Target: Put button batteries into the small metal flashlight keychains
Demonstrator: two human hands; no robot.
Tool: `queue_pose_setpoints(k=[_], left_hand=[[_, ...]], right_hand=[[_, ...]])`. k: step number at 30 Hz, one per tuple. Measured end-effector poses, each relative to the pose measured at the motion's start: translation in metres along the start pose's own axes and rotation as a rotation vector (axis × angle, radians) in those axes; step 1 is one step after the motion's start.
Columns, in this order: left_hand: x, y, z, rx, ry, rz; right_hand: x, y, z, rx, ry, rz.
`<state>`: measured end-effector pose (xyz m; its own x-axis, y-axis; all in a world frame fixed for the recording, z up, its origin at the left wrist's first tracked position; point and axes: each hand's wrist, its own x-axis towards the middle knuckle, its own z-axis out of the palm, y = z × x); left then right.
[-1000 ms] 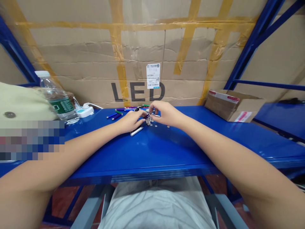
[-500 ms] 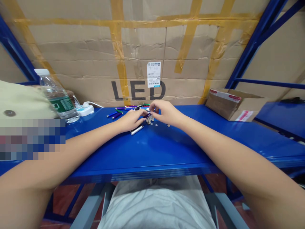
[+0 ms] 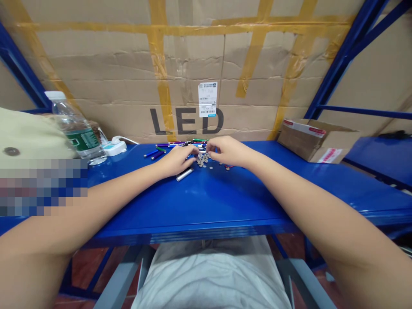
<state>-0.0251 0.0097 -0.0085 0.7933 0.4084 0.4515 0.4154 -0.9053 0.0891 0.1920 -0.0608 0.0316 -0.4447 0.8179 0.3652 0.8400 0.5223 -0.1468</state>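
Both hands meet over the far middle of the blue table. My left hand (image 3: 178,161) has its fingers curled and its thumb bent in; what lies in its grip is too small to make out. Close on its right, my right hand (image 3: 228,150) is closed in a pinch, and its fingertips hide what they hold. Small round metal discs, like button cells (image 3: 202,161), lie piled below the fingertips, with several scattered to the right. A silver tube (image 3: 184,174) lies just in front of my left hand. Coloured slim metal tubes (image 3: 157,154) lie behind and left of it.
A water bottle (image 3: 80,133) and a white power strip (image 3: 114,147) stand at the left, near a pale cloth item (image 3: 28,133). An open cardboard box (image 3: 317,139) sits at the right. Behind the table (image 3: 206,201) rises a large taped carton (image 3: 122,94) marked LED.
The dark tube seen between my fingertips no longer shows there. My right hand has shifted slightly right, and a thin red item now shows beneath it. My left hand has barely moved.
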Motion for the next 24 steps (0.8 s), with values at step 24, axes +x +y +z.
queue_pose_setpoints(k=[24], left_hand=[[0.003, -0.002, 0.0, 0.123, -0.074, 0.005]], right_hand=[[0.008, 0.022, 0.023, 0.012, -0.356, 0.004]])
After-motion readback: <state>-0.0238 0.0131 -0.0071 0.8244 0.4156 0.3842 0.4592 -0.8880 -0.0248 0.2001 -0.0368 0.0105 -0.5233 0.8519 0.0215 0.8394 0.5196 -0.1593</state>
